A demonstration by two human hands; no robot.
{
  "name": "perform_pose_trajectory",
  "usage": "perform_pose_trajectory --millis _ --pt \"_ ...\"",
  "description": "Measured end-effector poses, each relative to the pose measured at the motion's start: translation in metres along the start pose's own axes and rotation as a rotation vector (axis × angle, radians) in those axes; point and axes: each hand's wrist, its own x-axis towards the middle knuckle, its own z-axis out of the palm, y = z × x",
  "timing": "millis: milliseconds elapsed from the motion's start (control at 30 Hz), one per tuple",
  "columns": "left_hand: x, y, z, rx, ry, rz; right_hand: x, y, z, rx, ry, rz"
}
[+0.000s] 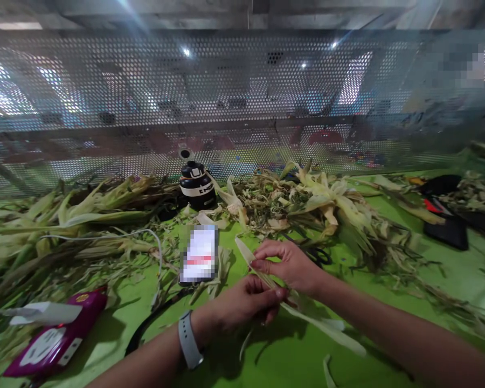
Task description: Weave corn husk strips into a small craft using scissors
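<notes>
Both my hands meet low in the middle of the view, over the green tabletop [291,355]. Pale corn husk strips [246,252] run between them. My right hand [289,264] pinches a strip whose broad end points up and left. Just below it, my left hand [246,302] is closed on the same husk, thumb pressed on the fingers. A long strip tail [331,331] trails down to the right. How the strips join is hidden by my fingers. A lit phone [200,253] lies left of my hands, and black scissors [319,254] rest partly behind my right hand.
Husk heaps lie at left [84,210] and right [339,199]. A black bottle [198,186] with its lid up stands by the perforated metal screen [234,81]. A purple device [60,334] sits front left, with a white cable [159,250] nearby. A black phone [447,231] lies right.
</notes>
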Motion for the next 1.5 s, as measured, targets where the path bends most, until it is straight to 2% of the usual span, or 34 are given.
perform_pose_trajectory --millis 100,200,300,367,467,533,767,867,1000,1067,1200,1233,1267,1300,1367,1433,1500 --pt "0.001 -0.001 0.001 -0.025 0.021 -0.012 0.001 -0.003 -0.002 -0.002 -0.032 0.062" --pt "0.004 -0.001 0.0 -0.155 0.156 0.015 0.004 -0.004 -0.014 -0.008 -0.087 0.187" --pt "0.009 -0.002 -0.007 -0.304 0.301 0.059 0.007 -0.004 -0.033 -0.147 -0.139 0.266" --pt "0.012 -0.003 -0.013 -0.348 0.358 0.092 0.009 -0.003 -0.043 -0.253 -0.246 0.283" --pt "0.014 -0.004 -0.019 -0.402 0.408 0.096 0.009 -0.001 -0.051 -0.336 -0.375 0.199" --pt "0.014 -0.003 -0.018 -0.432 0.441 0.09 0.008 0.0 -0.052 -0.367 -0.388 0.119" --pt "0.016 -0.005 -0.019 -0.261 0.473 0.109 0.009 0.002 -0.05 -0.58 -0.173 -0.127" --pt "0.017 -0.008 -0.021 -0.228 0.462 0.137 0.01 0.004 -0.052 -0.645 -0.162 -0.21" --pt "0.017 -0.008 -0.02 -0.315 0.401 0.16 0.013 0.011 -0.056 -0.641 -0.163 -0.224" --pt "0.016 -0.007 -0.02 -0.427 0.388 0.188 0.014 0.011 -0.061 -0.586 -0.038 -0.229" --pt "0.017 -0.006 -0.021 -0.517 0.422 0.268 0.012 -0.002 -0.07 -0.487 0.598 -0.313" --pt "0.018 -0.007 -0.022 -0.504 0.432 0.297 0.01 -0.006 -0.069 -0.467 0.689 -0.341" --pt "0.019 -0.007 -0.023 -0.481 0.438 0.327 0.008 -0.01 -0.068 -0.456 0.712 -0.368" --pt "0.02 -0.008 -0.024 -0.454 0.447 0.357 0.005 -0.014 -0.064 -0.463 0.667 -0.384" --pt "0.021 -0.009 -0.026 -0.399 0.474 0.412 0.0 -0.017 -0.05 -0.527 0.411 -0.361" --pt "0.022 -0.01 -0.026 -0.365 0.497 0.445 -0.003 -0.015 -0.033 -0.557 0.081 -0.235" --pt "0.022 -0.009 -0.024 -0.356 0.516 0.454 -0.004 -0.008 -0.016 -0.496 -0.071 -0.141"
